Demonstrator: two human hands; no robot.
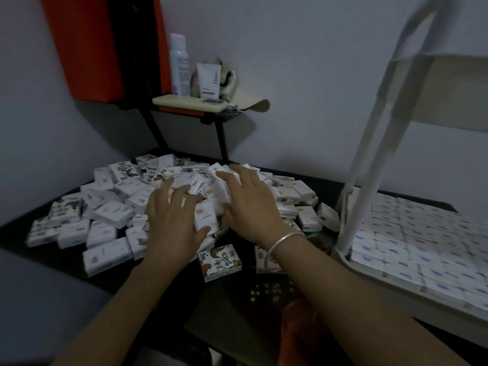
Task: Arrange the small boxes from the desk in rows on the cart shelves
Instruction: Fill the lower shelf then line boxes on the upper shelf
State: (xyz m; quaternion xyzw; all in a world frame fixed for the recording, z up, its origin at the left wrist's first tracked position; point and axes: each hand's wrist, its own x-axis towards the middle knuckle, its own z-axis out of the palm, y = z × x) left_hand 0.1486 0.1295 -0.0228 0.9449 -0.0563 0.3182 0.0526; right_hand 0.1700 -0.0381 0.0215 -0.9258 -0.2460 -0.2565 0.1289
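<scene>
Heap of flat white boxes (pixel 111 215)

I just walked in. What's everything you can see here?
Desk: one, black, ahead.
Loose small boxes: dozens, white with prints, heaped on the desk.
Cart: one, white, right of the desk.
Shelved boxes: many, white, in rows on the cart.
Stand: one, black, behind the heap.
Spray can: one, white, on the stand.
Tube: one, white, beside the can.
Phone: one, cream case, flat on the stand.
Red box: one, upper left.
Bracelet: one, silver, right wrist.
Left hand: one, spread on the heap.
Right hand: one, spread on the heap.
</scene>
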